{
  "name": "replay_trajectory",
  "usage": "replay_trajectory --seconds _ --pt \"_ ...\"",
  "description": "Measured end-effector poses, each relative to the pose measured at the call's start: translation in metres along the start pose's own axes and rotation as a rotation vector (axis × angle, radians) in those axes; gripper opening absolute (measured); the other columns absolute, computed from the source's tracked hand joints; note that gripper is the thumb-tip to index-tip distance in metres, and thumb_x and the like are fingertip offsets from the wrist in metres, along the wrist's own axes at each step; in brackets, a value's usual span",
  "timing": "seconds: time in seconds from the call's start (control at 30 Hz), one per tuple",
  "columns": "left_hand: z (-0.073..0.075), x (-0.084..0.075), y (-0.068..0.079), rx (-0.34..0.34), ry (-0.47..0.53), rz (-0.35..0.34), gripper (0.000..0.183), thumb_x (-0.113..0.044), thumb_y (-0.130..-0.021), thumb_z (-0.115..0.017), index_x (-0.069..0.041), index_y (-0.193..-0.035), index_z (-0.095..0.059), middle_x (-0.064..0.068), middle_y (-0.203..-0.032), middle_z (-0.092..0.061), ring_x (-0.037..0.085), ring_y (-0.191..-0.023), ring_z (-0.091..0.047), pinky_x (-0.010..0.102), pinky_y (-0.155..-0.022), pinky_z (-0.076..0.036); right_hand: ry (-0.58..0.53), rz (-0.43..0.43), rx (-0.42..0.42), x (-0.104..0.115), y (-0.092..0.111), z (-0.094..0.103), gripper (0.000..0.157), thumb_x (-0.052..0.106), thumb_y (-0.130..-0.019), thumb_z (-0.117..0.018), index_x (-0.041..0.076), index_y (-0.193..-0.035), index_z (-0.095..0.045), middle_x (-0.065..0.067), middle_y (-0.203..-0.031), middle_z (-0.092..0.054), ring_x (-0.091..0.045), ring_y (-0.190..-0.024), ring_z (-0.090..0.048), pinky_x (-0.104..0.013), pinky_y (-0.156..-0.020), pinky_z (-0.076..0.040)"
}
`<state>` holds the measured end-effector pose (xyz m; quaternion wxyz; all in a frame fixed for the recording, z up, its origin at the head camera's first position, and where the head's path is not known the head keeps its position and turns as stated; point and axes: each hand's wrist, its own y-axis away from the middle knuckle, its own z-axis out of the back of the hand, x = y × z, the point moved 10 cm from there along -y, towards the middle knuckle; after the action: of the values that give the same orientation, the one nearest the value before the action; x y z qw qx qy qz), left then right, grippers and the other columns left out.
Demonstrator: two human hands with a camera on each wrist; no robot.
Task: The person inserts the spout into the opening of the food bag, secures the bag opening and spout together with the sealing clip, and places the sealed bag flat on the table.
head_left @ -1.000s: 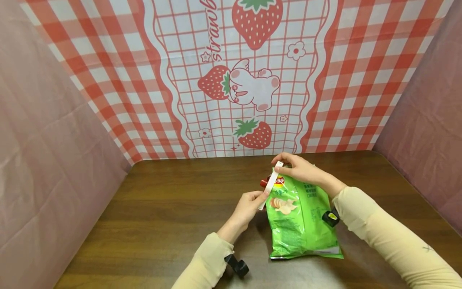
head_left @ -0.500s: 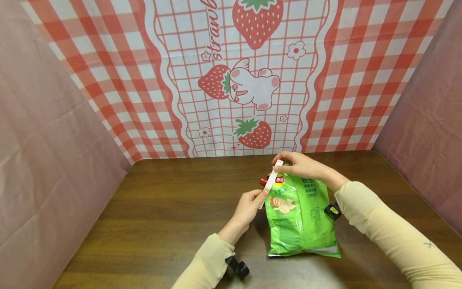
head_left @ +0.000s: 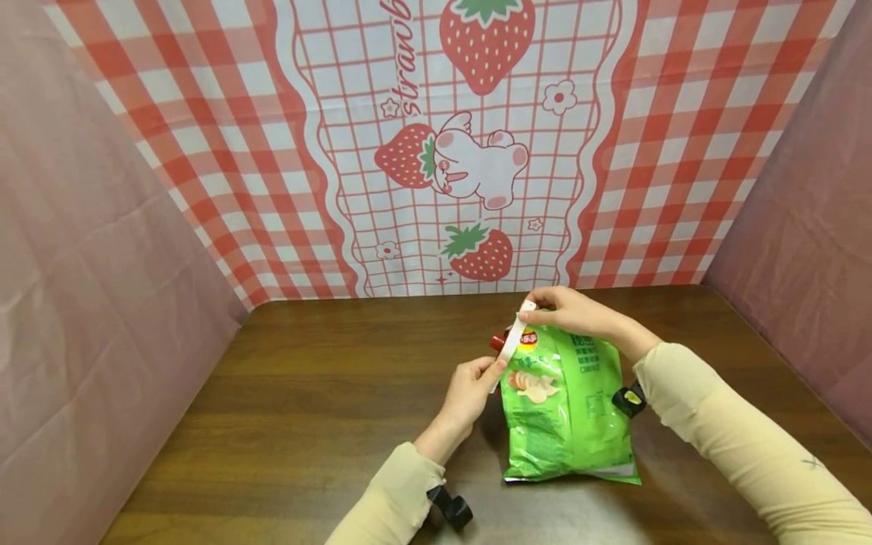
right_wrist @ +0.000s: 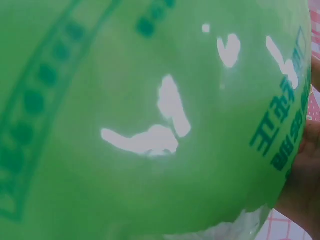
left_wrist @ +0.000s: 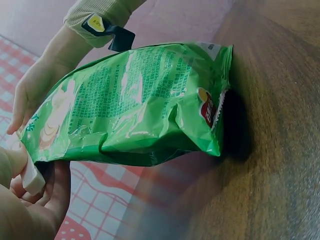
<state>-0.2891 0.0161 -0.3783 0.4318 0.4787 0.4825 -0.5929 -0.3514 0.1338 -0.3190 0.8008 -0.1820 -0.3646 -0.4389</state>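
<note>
A bright green bag of potato chips (head_left: 572, 428) stands slightly tilted on the table, its bottom edge towards me. Across its top edge lies a long white bag clip (head_left: 515, 336), slanting up to the right. My left hand (head_left: 468, 390) pinches the clip's lower end between thumb and fingers, as the left wrist view also shows on the white clip (left_wrist: 32, 175). At the upper end, my right hand (head_left: 568, 310) holds the clip and the bag's corner with thumb and fingers. A small red piece (head_left: 498, 342) sticks out behind the clip. The bag (right_wrist: 150, 190) fills most of the right wrist view.
The brown wooden table (head_left: 327, 393) extends to the left of the bag. A red-and-white strawberry cloth (head_left: 422, 227) hangs at the back, and pinkish cloth walls (head_left: 102, 303) close both sides. Black camera bands (head_left: 451, 507) sit on the sleeves.
The bag's lower end has shifted slightly left and up. My right fingertips have drawn in a little at the clip's upper end. The left hand is nearly still.
</note>
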Motion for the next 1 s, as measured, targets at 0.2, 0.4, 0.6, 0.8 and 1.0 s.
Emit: replay_trajectory --seconds 0.2,0.4,0.6,0.8,1.0 --pt "0.003 -0.002 0.0 -0.032 -0.025 0.003 0.026 -0.021 -0.083 -0.054 0.003 -0.088 -0.064 0.0 -0.057 -0.045 0.004 -0.052 -0.035 0.018 -0.047 -0.027 -0.081 0.012 0.019 0.003 0.0 -0.002 0.031 0.033 -0.084 -0.05 0.003 -0.093 -0.051 -0.012 -0.079 -0.055 -0.018 -0.063 -0.053 -0.033 -0.055 -0.045" --pt "0.004 -0.002 0.001 -0.042 -0.047 0.004 0.025 -0.02 -0.083 -0.055 0.003 -0.087 -0.064 -0.004 -0.054 -0.042 0.004 -0.049 -0.034 0.017 -0.045 -0.025 -0.118 -0.004 0.006 0.001 0.002 -0.001 0.033 0.037 -0.085 -0.046 0.005 -0.094 -0.052 -0.011 -0.079 -0.054 -0.016 -0.061 -0.051 -0.031 -0.054 -0.044" --pt "0.005 -0.002 0.001 -0.042 -0.05 0.005 0.024 -0.019 -0.083 -0.055 0.003 -0.085 -0.064 -0.004 -0.052 -0.041 0.004 -0.048 -0.032 0.017 -0.044 -0.024 -0.112 -0.028 -0.02 -0.001 0.002 0.002 0.036 0.041 -0.084 -0.046 0.007 -0.092 -0.054 -0.01 -0.077 -0.054 -0.016 -0.058 -0.05 -0.031 -0.052 -0.043" --pt "0.004 0.003 -0.002 -0.036 -0.04 -0.017 0.026 -0.022 -0.083 -0.054 0.003 -0.085 -0.064 -0.001 -0.054 -0.043 0.004 -0.048 -0.035 0.018 -0.044 -0.026 -0.088 -0.042 -0.035 0.015 0.007 0.002 0.031 0.034 -0.086 -0.046 0.004 -0.09 -0.054 -0.011 -0.074 -0.054 -0.016 -0.057 -0.051 -0.03 -0.051 -0.044" --pt "0.005 0.013 -0.008 -0.036 -0.022 -0.012 0.028 -0.024 -0.082 -0.056 0.001 -0.085 -0.065 0.009 -0.057 -0.048 0.005 -0.049 -0.037 0.018 -0.044 -0.028 -0.078 -0.033 -0.054 0.009 0.003 0.004 0.031 0.034 -0.086 -0.046 0.004 -0.087 -0.054 -0.01 -0.071 -0.053 -0.016 -0.054 -0.049 -0.03 -0.049 -0.043"
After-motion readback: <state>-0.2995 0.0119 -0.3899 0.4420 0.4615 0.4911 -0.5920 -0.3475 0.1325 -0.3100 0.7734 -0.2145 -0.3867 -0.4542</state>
